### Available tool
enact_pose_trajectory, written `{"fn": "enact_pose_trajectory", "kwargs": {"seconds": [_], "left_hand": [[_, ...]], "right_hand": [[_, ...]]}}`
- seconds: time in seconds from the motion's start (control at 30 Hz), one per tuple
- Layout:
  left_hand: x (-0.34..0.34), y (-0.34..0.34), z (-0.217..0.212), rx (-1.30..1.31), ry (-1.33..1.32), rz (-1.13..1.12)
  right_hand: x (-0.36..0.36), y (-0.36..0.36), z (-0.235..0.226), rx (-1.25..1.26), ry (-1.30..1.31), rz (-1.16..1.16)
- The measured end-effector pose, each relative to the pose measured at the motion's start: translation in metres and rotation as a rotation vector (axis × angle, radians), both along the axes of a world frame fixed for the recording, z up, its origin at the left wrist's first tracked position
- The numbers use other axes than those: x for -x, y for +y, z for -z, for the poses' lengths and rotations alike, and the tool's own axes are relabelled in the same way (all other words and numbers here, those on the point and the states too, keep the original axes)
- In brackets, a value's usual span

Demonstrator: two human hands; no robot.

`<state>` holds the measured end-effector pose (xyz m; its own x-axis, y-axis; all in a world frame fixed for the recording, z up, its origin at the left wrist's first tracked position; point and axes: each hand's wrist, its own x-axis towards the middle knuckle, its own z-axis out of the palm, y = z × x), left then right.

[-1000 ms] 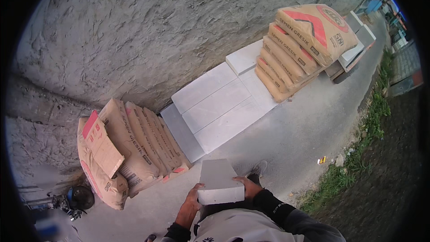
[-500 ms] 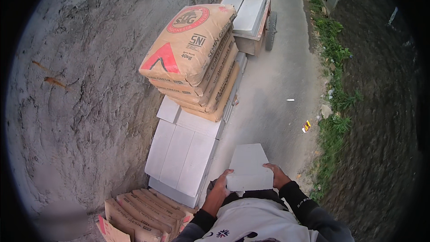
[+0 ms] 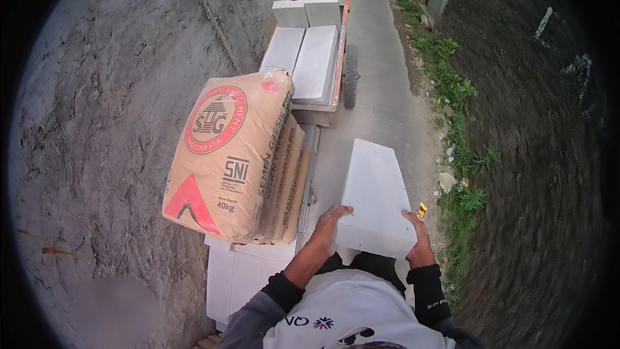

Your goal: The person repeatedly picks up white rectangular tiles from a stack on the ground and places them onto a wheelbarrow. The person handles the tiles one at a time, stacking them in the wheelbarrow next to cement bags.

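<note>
I carry the white block (image 3: 375,197) level at waist height, my left hand (image 3: 328,225) and right hand (image 3: 418,240) clamped on its near corners. Keep it flat, clear of the cement bags (image 3: 239,161) beside me; cart (image 3: 313,58) lies ahead.

White lightweight concrete block (image 3: 373,197), long rectangular slab, smooth pale faces, clean edges, no visible chips. Held up off the ground, roughly level, long axis pointing away from the person down the path. Left hand (image 3: 328,225) grips the near left corner, fingers (image 3: 341,210) over the top face. Right hand (image 3: 420,240) clamps the near right corner from the side. Near end sits close to the person's torso.
</note>
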<state>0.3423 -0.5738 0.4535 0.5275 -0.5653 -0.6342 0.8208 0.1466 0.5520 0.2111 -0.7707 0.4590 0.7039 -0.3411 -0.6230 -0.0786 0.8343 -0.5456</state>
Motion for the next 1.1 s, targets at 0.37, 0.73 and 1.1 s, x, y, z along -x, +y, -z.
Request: {"fn": "enact_pose_trajectory", "kwargs": {"seconds": [0.37, 0.73, 1.1], "left_hand": [[-0.229, -0.181, -0.022, 0.028, -0.231, -0.013], [-0.47, -0.37, -0.094, -0.006, -0.278, -0.092], [-0.703, -0.466, -0.126, 0.119, -0.366, -0.188]], "right_hand": [[-0.235, -0.188, -0.013, 0.05, -0.081, 0.005], [-0.494, -0.387, -0.042, 0.031, -0.168, -0.122], [-0.752, -0.497, -0.085, 0.096, -0.212, -0.229]]}}
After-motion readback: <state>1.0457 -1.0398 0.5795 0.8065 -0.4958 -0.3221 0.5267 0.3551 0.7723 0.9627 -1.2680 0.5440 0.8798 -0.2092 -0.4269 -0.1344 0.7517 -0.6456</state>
